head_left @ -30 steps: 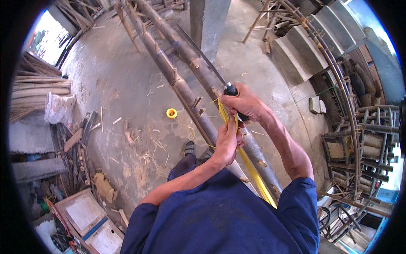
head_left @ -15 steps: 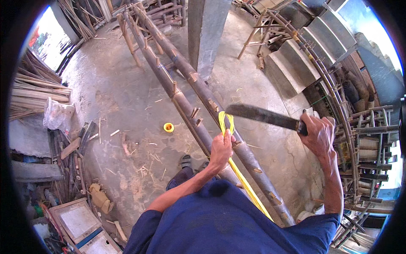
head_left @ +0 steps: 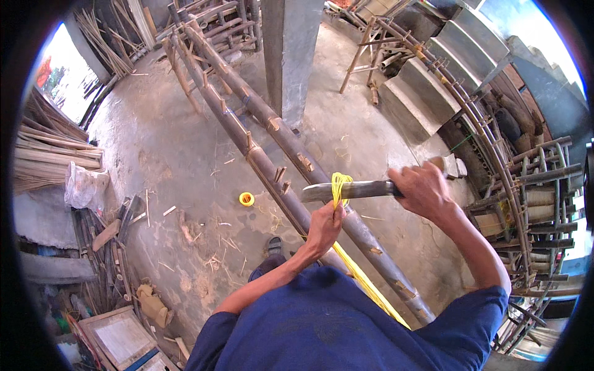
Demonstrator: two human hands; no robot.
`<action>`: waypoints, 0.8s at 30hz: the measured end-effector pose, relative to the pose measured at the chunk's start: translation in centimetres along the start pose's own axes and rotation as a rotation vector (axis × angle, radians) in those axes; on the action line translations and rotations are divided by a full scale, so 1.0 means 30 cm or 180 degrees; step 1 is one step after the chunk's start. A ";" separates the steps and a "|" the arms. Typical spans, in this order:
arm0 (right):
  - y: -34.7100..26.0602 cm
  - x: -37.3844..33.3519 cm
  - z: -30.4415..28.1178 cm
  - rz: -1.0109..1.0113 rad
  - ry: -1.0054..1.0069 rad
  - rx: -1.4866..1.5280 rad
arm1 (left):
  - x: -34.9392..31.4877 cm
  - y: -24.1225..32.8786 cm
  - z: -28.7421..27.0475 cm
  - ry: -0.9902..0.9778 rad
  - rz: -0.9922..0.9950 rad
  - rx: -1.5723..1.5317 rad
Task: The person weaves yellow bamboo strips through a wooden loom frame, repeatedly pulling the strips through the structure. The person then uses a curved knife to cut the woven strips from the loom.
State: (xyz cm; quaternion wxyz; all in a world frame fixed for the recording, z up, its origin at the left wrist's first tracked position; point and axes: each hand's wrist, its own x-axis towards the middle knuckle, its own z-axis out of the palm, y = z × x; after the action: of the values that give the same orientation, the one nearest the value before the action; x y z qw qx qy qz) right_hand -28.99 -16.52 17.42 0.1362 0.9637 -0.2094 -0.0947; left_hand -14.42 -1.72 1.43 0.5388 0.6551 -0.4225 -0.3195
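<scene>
My left hand [head_left: 325,226] is closed round a bundle of thin yellow cord [head_left: 370,289], just below its looped end. From the fist the strands trail down to the right across the dark bamboo poles [head_left: 365,238]. In my right hand [head_left: 422,189] is the handle of a machete [head_left: 371,189], its blade pointing left. The blade runs through the yellow loop, with strands showing above it and across its side. Its tip lies beyond the loop, over the poles. Small wooden pegs [head_left: 281,174] stick out of the poles.
A yellow ring-shaped roll [head_left: 246,199] lies on the concrete floor among shavings. A grey pillar [head_left: 291,62] stands beyond the poles. Bamboo strips [head_left: 59,145] and a white sack [head_left: 86,185] are at left, bamboo ladders [head_left: 495,154] at right. An old wooden cabinet [head_left: 124,337] is lower left.
My right hand has moved left and slightly down. The machete's blade has gone from beside the yellow loop into it. The left hand keeps its hold on the cord, nearly in place.
</scene>
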 end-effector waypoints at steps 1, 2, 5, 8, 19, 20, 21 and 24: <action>-0.019 0.044 0.030 -0.0065 0.0124 0.0048 | -0.003 0.018 -0.007 -0.0028 -0.0074 -0.0160; -0.035 0.087 0.068 -0.0120 0.0245 0.0096 | -0.003 0.015 -0.004 -0.0043 -0.0003 -0.0155; -0.017 0.202 0.076 -0.0217 0.0591 0.0044 | 0.015 0.014 -0.019 -0.0128 -0.0399 -0.0669; 0.003 0.247 0.097 -0.0223 0.0880 0.0070 | 0.038 0.069 -0.022 -0.0191 -0.1467 -0.2002; 0.227 0.211 0.160 -0.0019 0.0441 -0.0079 | -0.060 0.026 -0.082 -0.0038 -0.1515 -0.2226; 0.365 0.154 0.270 0.0739 0.0248 -0.0320 | -0.114 0.004 -0.072 -0.0080 -0.1429 -0.1841; 0.578 0.097 0.339 0.2281 0.0169 0.0330 | -0.137 -0.019 -0.065 -0.0170 -0.1322 -0.1446; 0.815 -0.085 0.156 0.2839 0.1172 0.0533 | -0.079 -0.105 -0.113 0.0223 -0.1381 -0.1433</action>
State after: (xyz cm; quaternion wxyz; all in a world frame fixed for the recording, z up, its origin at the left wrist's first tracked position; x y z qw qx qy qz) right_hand -41.63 -37.87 20.70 0.1202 0.7884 -0.5812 0.1620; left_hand -11.84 2.07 -1.02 0.6037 0.6049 -0.1726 -0.4898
